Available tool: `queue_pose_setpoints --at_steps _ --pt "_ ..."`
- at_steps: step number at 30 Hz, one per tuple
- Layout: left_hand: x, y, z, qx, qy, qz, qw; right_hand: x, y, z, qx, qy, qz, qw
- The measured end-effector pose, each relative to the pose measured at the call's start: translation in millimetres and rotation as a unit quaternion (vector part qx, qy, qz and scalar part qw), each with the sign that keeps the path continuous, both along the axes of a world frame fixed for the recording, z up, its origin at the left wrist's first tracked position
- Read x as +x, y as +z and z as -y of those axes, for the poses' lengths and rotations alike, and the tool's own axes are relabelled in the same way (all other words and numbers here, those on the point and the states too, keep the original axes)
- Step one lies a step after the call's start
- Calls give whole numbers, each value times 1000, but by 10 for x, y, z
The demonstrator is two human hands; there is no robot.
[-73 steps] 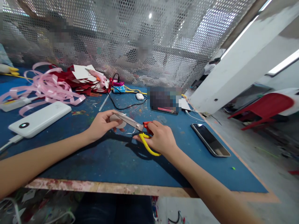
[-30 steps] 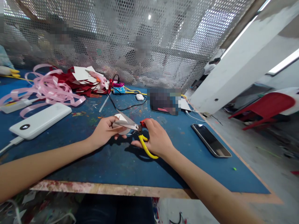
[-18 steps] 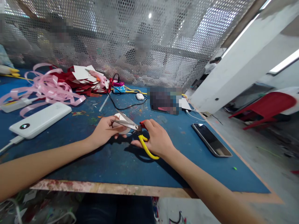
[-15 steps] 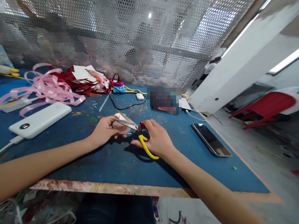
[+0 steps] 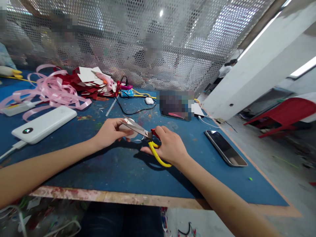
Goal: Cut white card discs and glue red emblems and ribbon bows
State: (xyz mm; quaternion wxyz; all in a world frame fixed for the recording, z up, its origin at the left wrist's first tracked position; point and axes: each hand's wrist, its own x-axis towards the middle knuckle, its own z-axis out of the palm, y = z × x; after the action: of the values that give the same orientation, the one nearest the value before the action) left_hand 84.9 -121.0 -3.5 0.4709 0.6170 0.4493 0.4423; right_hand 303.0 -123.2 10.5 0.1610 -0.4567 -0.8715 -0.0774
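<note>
My left hand (image 5: 110, 131) pinches a small white round piece (image 5: 132, 133) just above the blue table top (image 5: 118, 171). My right hand (image 5: 170, 148) is wrapped round the red and yellow handles of a pair of scissors (image 5: 145, 136). The steel blades point left and lie across the white piece, nearly closed. A thin curled white sliver (image 5: 138, 141) lies on the mat under the blades.
A white power bank (image 5: 44, 124) with its cable lies at the left. Pink ribbon (image 5: 51, 92) and red and white paper scraps (image 5: 86, 80) pile up behind it. A dark phone (image 5: 225, 148) lies at the right near the table edge. A perforated metal screen (image 5: 138, 42) closes the back.
The scissor blades, apart on the white piece a second ago, have come together. Both hands stay in about the same place; the view has shifted slightly.
</note>
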Motion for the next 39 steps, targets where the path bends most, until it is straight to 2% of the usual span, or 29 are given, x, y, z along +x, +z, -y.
queue_pose_setpoints --at_steps 14,28,39 --pt "-103 72 -92 -5 -39 -82 996 19 -13 -19 9 -6 45 999" --pt "-120 120 -107 -5 -57 -65 996 33 -15 -32 30 -9 68 997" --pt "-202 139 -157 -21 -85 -72 994 19 29 -21 13 -20 87 996"
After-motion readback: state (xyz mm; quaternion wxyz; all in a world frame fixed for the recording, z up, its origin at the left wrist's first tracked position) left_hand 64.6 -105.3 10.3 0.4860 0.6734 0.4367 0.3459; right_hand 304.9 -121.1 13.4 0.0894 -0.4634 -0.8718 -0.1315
